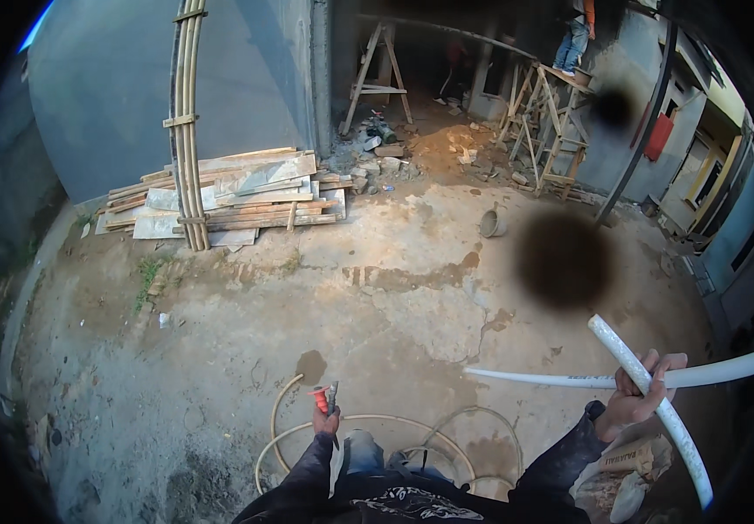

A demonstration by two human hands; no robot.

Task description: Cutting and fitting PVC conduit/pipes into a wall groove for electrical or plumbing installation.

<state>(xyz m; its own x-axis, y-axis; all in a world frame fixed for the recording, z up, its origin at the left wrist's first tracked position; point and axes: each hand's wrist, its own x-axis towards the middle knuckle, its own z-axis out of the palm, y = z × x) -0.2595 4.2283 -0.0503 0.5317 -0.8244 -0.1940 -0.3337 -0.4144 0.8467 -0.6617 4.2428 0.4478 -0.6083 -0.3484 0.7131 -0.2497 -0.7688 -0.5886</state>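
Observation:
My right hand (630, 409) is closed around two white plastic pipes that cross at my fingers. The shorter pipe (685, 447) slants from upper left to lower right. The longer pipe (726, 370) reaches from the middle of the ground toward the right rim. My left hand (325, 423), lower and nearer the middle, is closed on a hand tool (321, 400) with an orange-red part and a dark grey part; its exact kind is unclear. A pale yellow hose (285, 432) loops over the concrete around my legs, its end beside a wet spot.
A pile of boards (246, 196) lies by the grey wall, with tied bamboo poles (187, 131) in front. A bucket (492, 224) lies tipped over. Wooden scaffolds (560, 131) stand farther back; a person (574, 44) is up on one. A sack (626, 463) lies by my right arm.

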